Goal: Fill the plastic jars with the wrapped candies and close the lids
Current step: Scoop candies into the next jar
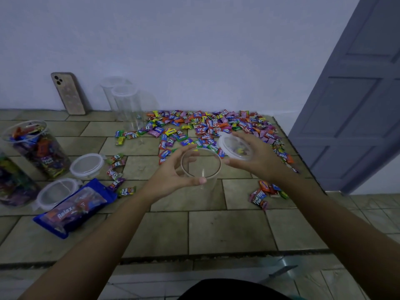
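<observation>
Left-edge filled jar [13,185] half off-frame.

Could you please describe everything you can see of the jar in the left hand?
The jar is clear plastic, round and empty, its mouth open toward the camera. The left hand grips its rim, thumb in front, fingers showing through the wall. A lid is held in the right hand beside it.

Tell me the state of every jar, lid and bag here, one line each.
Clear jar: empty, uncovered, gripped by left hand.
Lid: off, held in right hand.
Filled jar: full, uncovered.
Loose lids: lying flat on counter.
Back jars: upright, seemingly empty.
Candy bag: lying flat.
</observation>
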